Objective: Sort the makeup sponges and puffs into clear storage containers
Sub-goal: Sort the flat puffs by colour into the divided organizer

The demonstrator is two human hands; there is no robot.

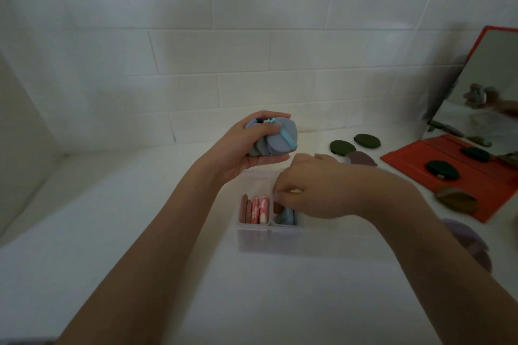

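My left hand (246,145) grips a stack of blue-grey puffs (276,137) with light blue straps, held above the counter. Below it stands a clear container (252,241) with two compartments. Several pink and marbled puffs (255,209) stand on edge in its left compartment. My right hand (305,193) reaches into the right compartment, its fingertips pinching a light blue puff (286,217) that sits there. The hand hides most of that compartment.
Dark green puffs (343,147) and a mauve puff (361,158) lie behind the container. A red-framed mirror (482,84) leans at the right on a red mat (414,161) bearing more green and brown puffs. Lilac puffs (468,238) lie at right. White tiled wall behind.
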